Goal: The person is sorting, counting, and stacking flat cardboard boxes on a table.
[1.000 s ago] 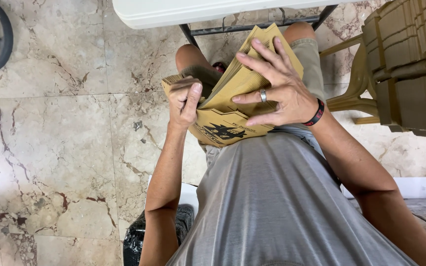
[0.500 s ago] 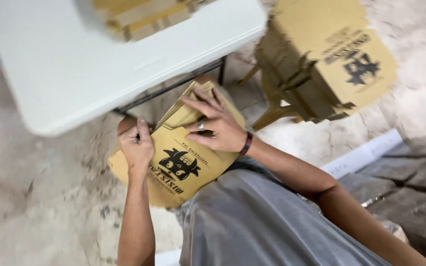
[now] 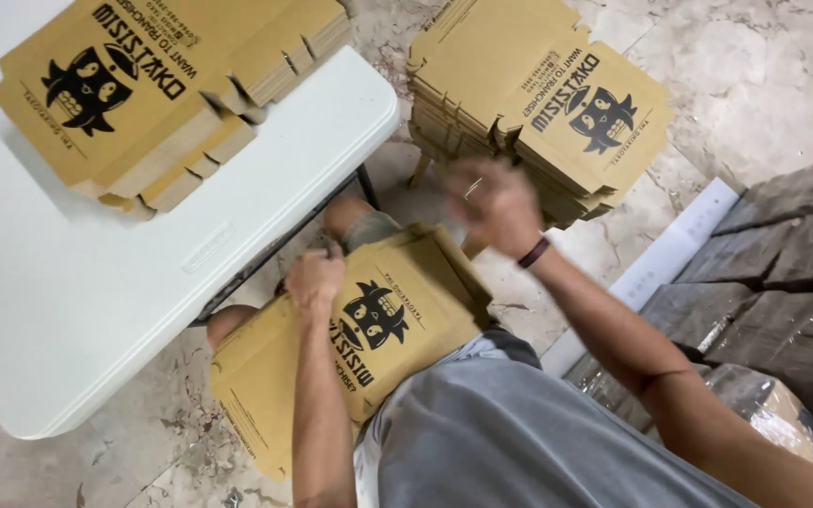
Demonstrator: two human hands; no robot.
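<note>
A flat brown cardboard box blank (image 3: 397,329) with a black printed figure lies across my lap. My left hand (image 3: 315,280) presses on its upper left part, fingers curled over the far edge. My right hand (image 3: 493,202) is lifted off the blank and blurred, hanging in the air between my lap and a stack of the same flat blanks (image 3: 543,103) on my right. It holds nothing that I can see. A dark band sits on my right wrist.
A white folding table (image 3: 190,254) stands in front of me on the left, with another pile of flat brown blanks (image 3: 162,85) on it. Marble-pattern floor (image 3: 755,75) lies beyond. Grey wrapped bundles (image 3: 783,273) and a white strip (image 3: 661,263) lie at right.
My view has swung forward, bringing the table and both stacks into sight. My right hand has come off the blank on my lap and risen toward the right stack. My left hand stays on it.
</note>
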